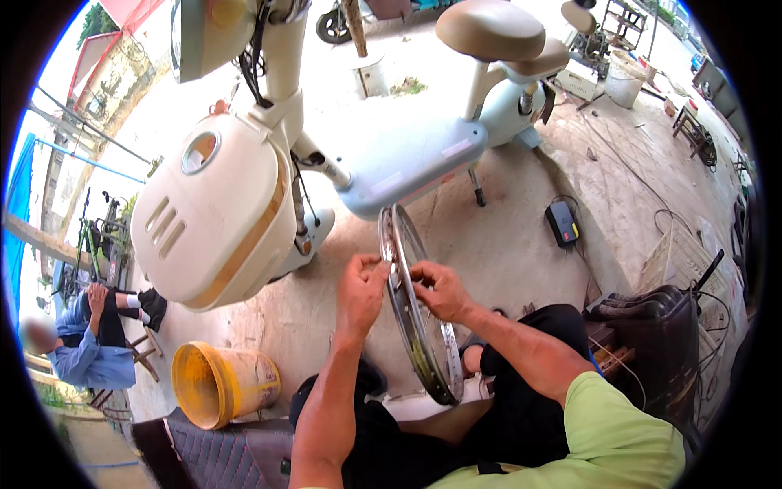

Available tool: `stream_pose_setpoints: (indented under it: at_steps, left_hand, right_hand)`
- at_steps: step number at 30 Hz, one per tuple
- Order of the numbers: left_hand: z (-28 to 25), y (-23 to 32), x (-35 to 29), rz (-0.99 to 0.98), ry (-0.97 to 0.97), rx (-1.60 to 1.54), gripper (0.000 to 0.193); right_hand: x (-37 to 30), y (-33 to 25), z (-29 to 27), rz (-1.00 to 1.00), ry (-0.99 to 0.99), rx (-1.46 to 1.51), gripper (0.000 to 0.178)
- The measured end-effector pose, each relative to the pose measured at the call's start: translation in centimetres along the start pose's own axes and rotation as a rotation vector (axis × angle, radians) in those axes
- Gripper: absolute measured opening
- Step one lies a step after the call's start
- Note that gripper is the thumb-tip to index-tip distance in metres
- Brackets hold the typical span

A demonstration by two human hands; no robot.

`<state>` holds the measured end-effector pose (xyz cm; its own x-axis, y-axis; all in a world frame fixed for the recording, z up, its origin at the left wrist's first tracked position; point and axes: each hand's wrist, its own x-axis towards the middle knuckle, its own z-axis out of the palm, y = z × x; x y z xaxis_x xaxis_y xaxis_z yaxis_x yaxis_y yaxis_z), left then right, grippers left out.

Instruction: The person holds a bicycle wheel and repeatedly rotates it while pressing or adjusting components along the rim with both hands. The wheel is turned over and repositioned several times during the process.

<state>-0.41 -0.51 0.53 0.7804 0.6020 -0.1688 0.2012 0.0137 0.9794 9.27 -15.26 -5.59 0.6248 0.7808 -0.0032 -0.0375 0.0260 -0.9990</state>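
Note:
A bare metal wheel rim stands upright between my knees, with no tyre or spokes on it. Its lower inner face carries a greenish stain. My left hand grips the left side of the rim, thumb and fingers closed near its upper part. From the other side, my right hand has its fingers bent and pressed against the rim's right edge; whether a small part is between them is hidden. Just beyond the rim is the pale blue footboard of an electric scooter.
The scooter's cream front shell stands at the left, its seat at the far side. A yellow bucket lies tipped at lower left. A black charger with a cord is on the floor at right. Another person sits far left.

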Motion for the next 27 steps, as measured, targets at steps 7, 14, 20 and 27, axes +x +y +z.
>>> stream_pose_setpoints:
  at_steps: [7, 14, 20, 27]
  left_hand:
    - [-0.5, 2.5, -1.8, 0.079, -0.156, 0.318, 0.022]
    - [0.7, 3.3, -2.6, 0.15, -0.093, 0.616, 0.018]
    - [0.6, 3.7, -2.5, 0.167, -0.104, 0.639, 0.013]
    - [-1.7, 3.3, -1.3, -0.173, -0.341, -0.458, 0.017]
  right_hand:
    - [0.2, -0.2, 0.0, -0.01, 0.003, 0.139, 0.014]
    - [0.3, 0.1, 0.1, -0.034, -0.016, 0.126, 0.011]
    - [0.3, -0.1, 0.0, -0.018, -0.022, 0.143, 0.012]
    - [0.2, -1.0, 0.1, 0.029, -0.052, 0.155, 0.012]
